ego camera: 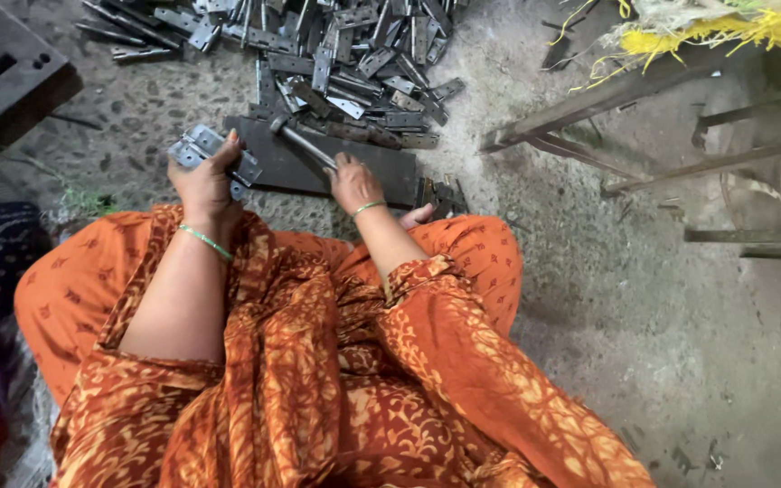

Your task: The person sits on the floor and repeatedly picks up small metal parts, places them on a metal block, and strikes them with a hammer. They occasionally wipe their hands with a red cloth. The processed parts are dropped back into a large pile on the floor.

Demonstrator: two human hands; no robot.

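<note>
I sit on the floor in orange patterned clothes. My left hand (202,179) grips a bunch of grey metal hinges (202,145), held just left of a dark flat metal plate (390,172) lying on the floor. My right hand (354,183) is closed around the handle of a hammer (305,145); the hammer's head rests on the plate's far left part. Both wrists wear thin green bangles.
A big heap of loose metal hinges (345,54) lies beyond the plate. A dark metal block (11,72) sits at the far left. Metal frame bars (644,136) and yellow fibres (752,27) stand at the right. The floor is rough concrete (662,343).
</note>
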